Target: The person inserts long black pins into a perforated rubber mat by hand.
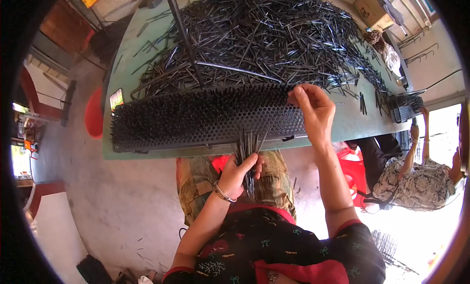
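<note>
A long black board [230, 127] full of round holes lies along the near edge of the table. Black strips [181, 108] stand upright in its left and far portions, while bare holes show along the near right. In front of its middle, my left hand [237, 171] is closed around a bundle of thin black strips [248, 144], their tips fanning out toward the board. My right hand [317, 110] is over the board's far right end, thumb and fingertips pinched together at the holes. What sits in that pinch is too small to make out.
A large heap of loose black strips [264, 39] covers the green table [142, 49]. A metal bar frame [183, 29] rises behind the board. At right, another person [416, 181] works at a second black board [406, 108]. A red basin [94, 113] stands left of the table.
</note>
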